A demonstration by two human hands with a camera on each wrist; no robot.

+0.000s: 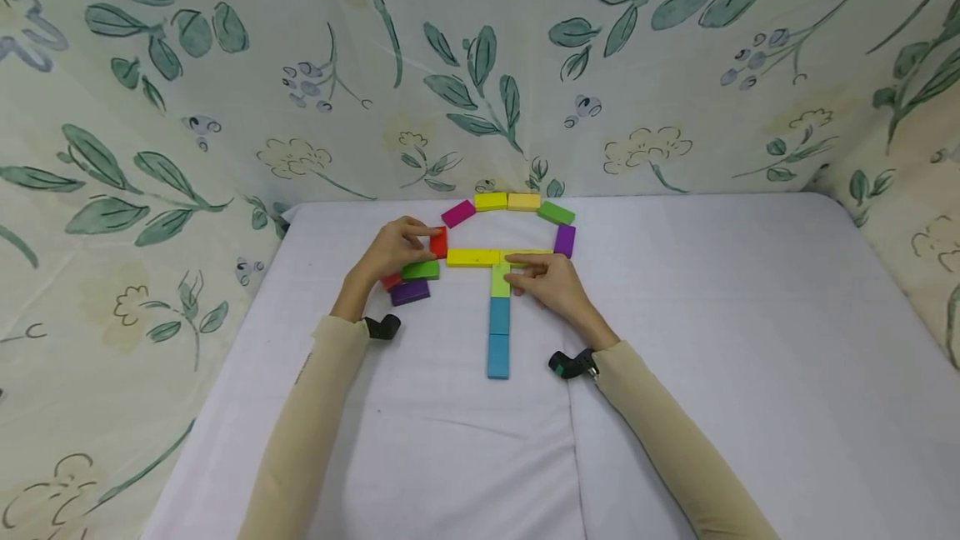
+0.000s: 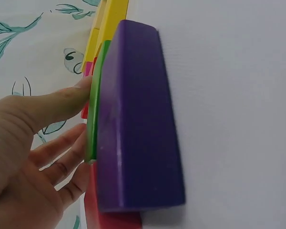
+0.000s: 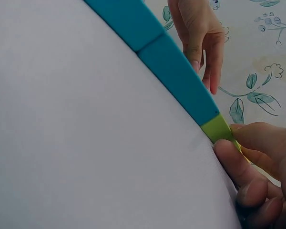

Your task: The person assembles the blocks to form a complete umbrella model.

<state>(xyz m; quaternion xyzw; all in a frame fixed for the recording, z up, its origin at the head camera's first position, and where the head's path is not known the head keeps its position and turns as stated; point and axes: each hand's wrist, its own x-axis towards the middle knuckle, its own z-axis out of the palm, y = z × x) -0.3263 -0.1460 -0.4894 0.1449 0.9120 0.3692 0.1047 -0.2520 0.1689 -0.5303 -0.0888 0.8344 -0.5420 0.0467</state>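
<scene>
My left hand (image 1: 395,247) pinches an upright red block (image 1: 438,242) between thumb and forefinger, at the left end of an arch of blocks. Below that hand lie a green block (image 1: 421,270), a purple block (image 1: 410,292) and another red block (image 2: 117,220), partly covered. My right hand (image 1: 553,283) pinches a lime-green block (image 1: 501,282) near the middle of a row; its forefinger reaches over the right yellow block (image 1: 528,253), partly hiding it. The left yellow block (image 1: 472,257) lies beside it. Two blue blocks (image 1: 498,355) run down from the lime-green one.
Forming the arch are a magenta block (image 1: 458,213), a yellow block (image 1: 491,202), a pale yellow block (image 1: 523,202), a green block (image 1: 556,212) and a purple block (image 1: 565,241). A white cloth (image 1: 712,357) covers the table; floral fabric (image 1: 480,65) hangs behind it.
</scene>
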